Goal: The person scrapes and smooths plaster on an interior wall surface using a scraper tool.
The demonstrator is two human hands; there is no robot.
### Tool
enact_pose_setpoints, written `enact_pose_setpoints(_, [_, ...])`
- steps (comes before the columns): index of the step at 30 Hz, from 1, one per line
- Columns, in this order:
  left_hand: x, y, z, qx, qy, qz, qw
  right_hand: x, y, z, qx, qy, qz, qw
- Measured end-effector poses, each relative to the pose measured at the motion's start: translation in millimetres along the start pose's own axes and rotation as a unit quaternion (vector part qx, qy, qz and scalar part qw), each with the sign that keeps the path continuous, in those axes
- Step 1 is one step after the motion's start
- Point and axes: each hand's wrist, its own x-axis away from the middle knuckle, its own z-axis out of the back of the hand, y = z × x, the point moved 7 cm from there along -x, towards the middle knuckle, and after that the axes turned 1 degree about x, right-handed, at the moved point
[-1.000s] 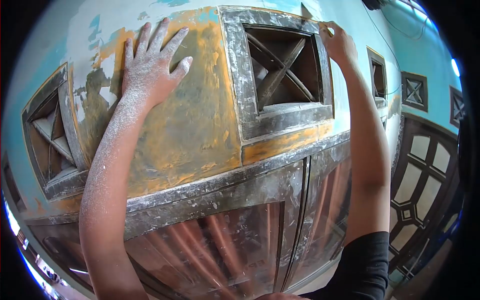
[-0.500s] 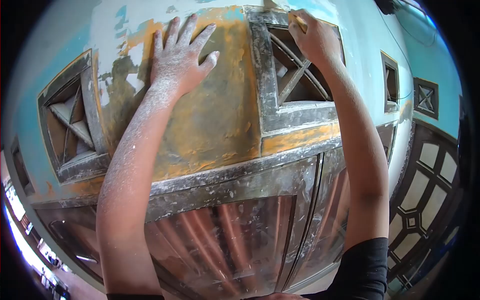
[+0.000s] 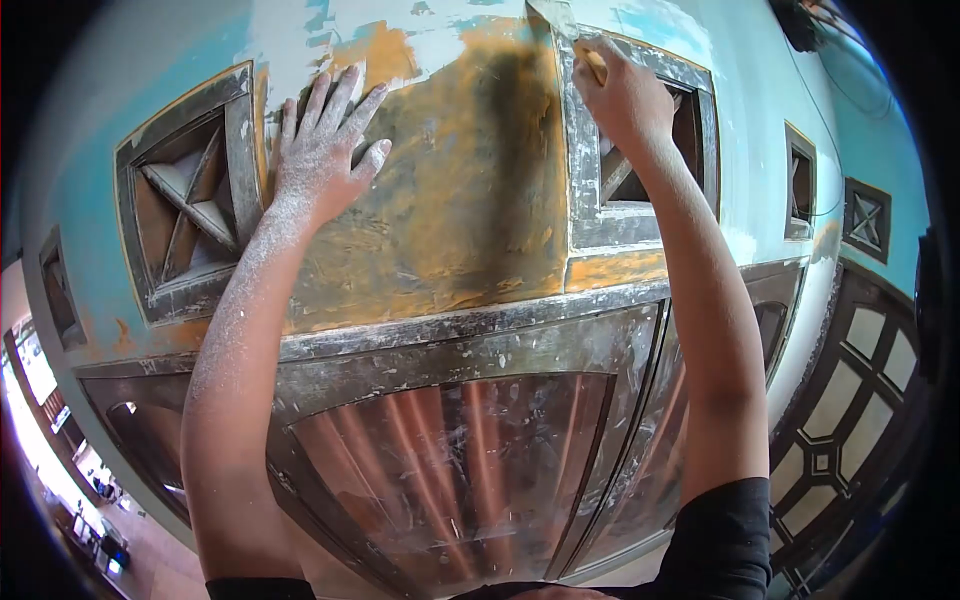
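Observation:
My left hand (image 3: 325, 155), dusted with white powder, lies with spread fingers against the patchy brown and orange wall (image 3: 450, 190). Up at the top, my right hand (image 3: 625, 95) is closed round the wooden handle of a scraper (image 3: 553, 18). The scraper's pale, flat blade points up and left, near the top left corner of a weathered wooden vent frame (image 3: 585, 150) with crossed bars. White and blue paint patches (image 3: 300, 40) border the bare area above my left hand.
Another crossed-bar vent (image 3: 190, 200) sits at the left. Below runs a white-spotted wooden ledge (image 3: 440, 328) over glazed door panels (image 3: 460, 460). A panelled door (image 3: 840, 390) stands at the right, and cables hang at the upper right.
The view has shifted, so the vents sit further right. My left hand is lower on the wall relative to the paint patches. The scraper's blade now shows near the frame's top left corner.

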Motion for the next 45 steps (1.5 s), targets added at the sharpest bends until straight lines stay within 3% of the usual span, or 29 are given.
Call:
enact_pose_setpoints(3, [5, 6, 0, -0.004, 0.011, 0.027, 1.0, -27, 8, -4, -0.041, 0.072, 0.001, 0.997])
enact_pose_setpoints(14, [64, 20, 7, 0.026, 0.002, 0.068, 0.997, 118, -72, -43, -0.124, -0.014, -0.047, 0.991])
enact_pose_setpoints(17, [73, 23, 5, 0.041, 0.003, 0.077, 0.996, 137, -76, -47, -0.162, 0.093, -0.023, 0.982])
enact_pose_setpoints(20, [84, 27, 7, 0.053, -0.005, 0.085, 0.995, 141, -76, -49, -0.164, 0.142, -0.01, 0.976])
enact_pose_setpoints(24, [101, 35, 9, 0.062, -0.017, 0.088, 0.994, 149, -77, -48, -0.187, 0.15, 0.018, 0.971])
enact_pose_setpoints(36, [154, 61, 12, 0.077, -0.07, 0.096, 0.99, 208, -101, -50, -0.183, 0.085, 0.083, 0.976])
enact_pose_setpoints(45, [101, -7, 12, 0.034, -0.013, 0.078, 0.996, 168, -107, -38, -0.29, -0.03, -0.013, 0.957])
